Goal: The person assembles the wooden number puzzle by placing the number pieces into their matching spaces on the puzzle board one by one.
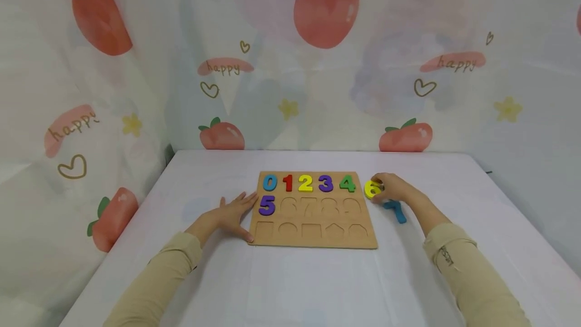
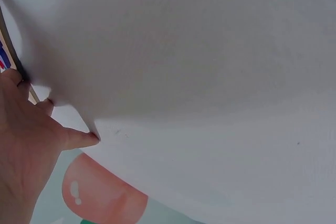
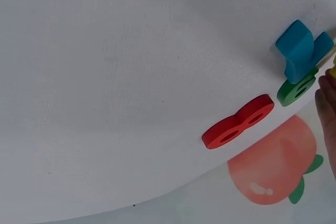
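Note:
My left hand [image 1: 233,214] lies spread at the left edge of a wooden number puzzle board [image 1: 317,219], fingertips at the upper left side and thumb near the lower left corner. Between thumb and fingers, my right hand [image 1: 399,189] pinches a yellow number 6 [image 1: 371,190] just off the board's right edge. A blue number 7 [image 1: 397,212] lies below that hand. Seated in the board are a blue 0 [image 1: 270,183], red 1 [image 1: 288,183], yellow 2 [image 1: 305,183], purple 3 [image 1: 325,183], green 4 [image 1: 347,183] and purple 5 [image 1: 267,205].
In the right wrist view, a red number 8 [image 3: 238,121] and a green number piece [image 3: 297,88] lie on the white table beyond the blue 7; the right hand and arm hide both in the head view. A fruit-printed curtain [image 1: 317,100] stands along the table's back edge.

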